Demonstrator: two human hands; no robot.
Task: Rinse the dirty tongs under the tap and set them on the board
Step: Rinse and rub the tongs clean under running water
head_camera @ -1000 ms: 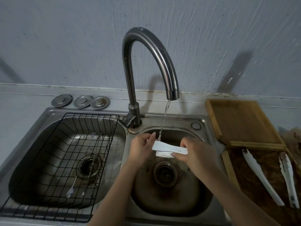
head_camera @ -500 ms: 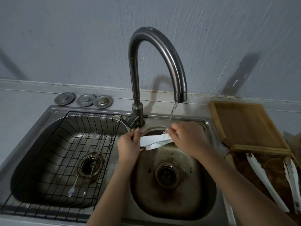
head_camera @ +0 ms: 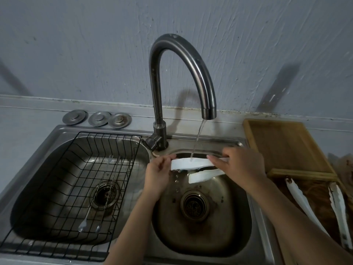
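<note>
White plastic tongs [head_camera: 193,163] lie level over the right sink bowl [head_camera: 225,232], under the running stream from the curved tap [head_camera: 183,60]. The water lands on the upper arm, and drops fall from it. My left hand [head_camera: 155,176] pinches the tip of the upper arm. My right hand [head_camera: 238,167] grips the hinge end, and the lower arm [head_camera: 202,176] splays out below. A wooden board [head_camera: 286,146] lies on the counter to the right of the sink.
Two more white tongs [head_camera: 303,203] [head_camera: 339,213] lie on a dark wooden surface at the far right. A black wire rack [head_camera: 72,197] holding two thin metal utensils sits in the left bowl. Three metal drain plugs [head_camera: 97,118] rest behind the sink.
The tongs' arms have spread apart, and the water now falls on the upper arm. My right hand has shifted right along the tongs towards the hinge end.
</note>
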